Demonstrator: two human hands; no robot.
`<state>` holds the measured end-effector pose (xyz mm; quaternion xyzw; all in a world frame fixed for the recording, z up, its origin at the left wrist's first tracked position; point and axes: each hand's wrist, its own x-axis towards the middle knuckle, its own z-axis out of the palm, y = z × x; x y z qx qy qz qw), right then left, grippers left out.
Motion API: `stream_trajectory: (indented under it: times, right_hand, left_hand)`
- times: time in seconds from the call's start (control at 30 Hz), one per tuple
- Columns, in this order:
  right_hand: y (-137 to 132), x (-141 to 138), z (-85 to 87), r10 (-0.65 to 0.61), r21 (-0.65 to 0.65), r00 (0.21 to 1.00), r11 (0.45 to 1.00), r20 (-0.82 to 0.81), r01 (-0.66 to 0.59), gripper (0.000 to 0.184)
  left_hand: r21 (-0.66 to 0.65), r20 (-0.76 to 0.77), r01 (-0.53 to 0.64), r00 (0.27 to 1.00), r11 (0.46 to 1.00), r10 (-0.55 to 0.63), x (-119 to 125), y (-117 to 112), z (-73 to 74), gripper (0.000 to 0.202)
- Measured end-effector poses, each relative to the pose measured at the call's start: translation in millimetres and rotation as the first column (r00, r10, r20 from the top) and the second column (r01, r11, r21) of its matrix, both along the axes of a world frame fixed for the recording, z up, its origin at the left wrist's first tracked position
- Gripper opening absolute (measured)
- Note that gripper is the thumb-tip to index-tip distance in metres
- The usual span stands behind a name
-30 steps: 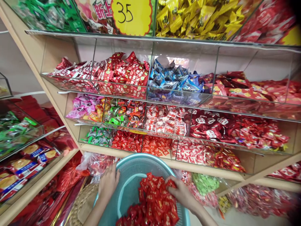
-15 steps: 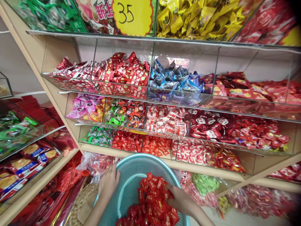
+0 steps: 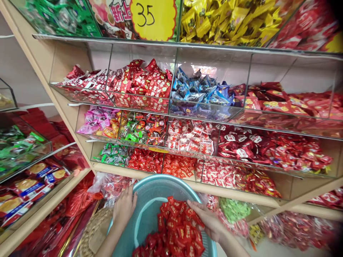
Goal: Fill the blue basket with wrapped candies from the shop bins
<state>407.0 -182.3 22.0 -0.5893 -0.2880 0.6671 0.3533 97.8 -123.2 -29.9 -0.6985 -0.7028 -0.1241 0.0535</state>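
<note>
A teal mesh basket (image 3: pixel 143 191) stands in front of me at the lower middle, with a heap of red wrapped candies (image 3: pixel 178 228) in it. My left hand (image 3: pixel 125 206) is on the basket's upper left rim, its fingers curled over the edge. At the right side of the heap, inside the rim, is my right hand (image 3: pixel 205 218). Its fingers are stretched out and touch the candies' edge; nothing shows gripped in it, though its palm is partly hidden.
Clear shelf bins of wrapped candies rise ahead, among them red candies (image 3: pixel 179 165) just beyond the basket and blue ones (image 3: pixel 200 89) higher up. A woven basket (image 3: pixel 89 226) is at left. Bagged candies (image 3: pixel 233 212) lie under the shelf, and a yellow price sign (image 3: pixel 154 19) hangs above.
My right hand has come up and slightly out from the candy heap, and its fingers now show stretched. My left hand stays on the rim. The view has shifted very slightly.
</note>
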Motion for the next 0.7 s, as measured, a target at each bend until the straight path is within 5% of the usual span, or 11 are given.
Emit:
stream_trajectory:
  times: [0.13,0.27,0.43,0.57,0.7]
  right_hand:
    - [-1.2,-0.6,-3.6,0.071,0.069,0.997,0.995,-0.017,-0.07,0.028]
    - [1.1,-1.9,-7.5,0.214,0.211,0.947,0.941,0.24,-0.266,0.018]
    - [4.6,-8.4,-28.8,0.183,0.3,0.704,0.81,0.687,-0.503,0.015]
    - [3.7,-11.5,-43.1,0.191,0.209,0.552,0.788,0.812,-0.579,0.023]
    - [0.5,-9.9,-42.3,0.159,0.204,0.497,0.775,0.853,-0.598,0.028]
  left_hand:
    - [-0.004,0.015,0.001,1.0,1.0,0.0,0.7,-0.8,1.9,0.041]
    - [0.003,0.025,0.006,1.0,1.0,-0.006,1.0,-1.1,2.1,0.042]
    - [0.01,0.019,0.006,1.0,1.0,-0.007,2.4,-2.0,5.0,0.041]
    - [0.019,0.058,0.006,0.998,1.0,-0.007,2.0,-3.3,5.1,0.042]
    - [0.08,0.205,0.014,0.978,0.997,-0.03,-3.8,-0.3,0.4,0.045]
